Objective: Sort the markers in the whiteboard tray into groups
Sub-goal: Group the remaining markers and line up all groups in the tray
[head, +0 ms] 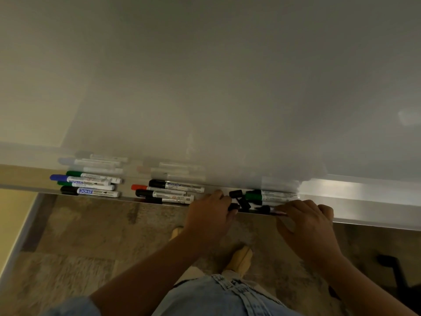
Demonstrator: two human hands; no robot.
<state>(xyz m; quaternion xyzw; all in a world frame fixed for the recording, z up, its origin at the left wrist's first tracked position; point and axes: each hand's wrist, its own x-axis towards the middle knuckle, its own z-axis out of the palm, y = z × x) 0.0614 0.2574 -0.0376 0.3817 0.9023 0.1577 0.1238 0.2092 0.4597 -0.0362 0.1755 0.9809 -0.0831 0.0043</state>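
Markers lie in the metal whiteboard tray (369, 201) in three clusters. The left cluster (88, 183) holds green, blue and black-capped markers. The middle cluster (168, 191) has a red-capped marker and black-capped ones. At the right lie a green-capped marker (271, 196) and several loose black caps (240, 199). My left hand (209, 213) rests at the tray's front edge, fingers closed on a black cap (232, 207). My right hand (305, 217) pinches a marker (273, 210) with a black end at the tray's front lip.
The whiteboard (227, 87) rises behind the tray and reflects the markers. Below are a wood-pattern floor (91, 236), my feet in tan shoes (239, 258) and my jeans. A dark chair base (391, 267) stands at the lower right.
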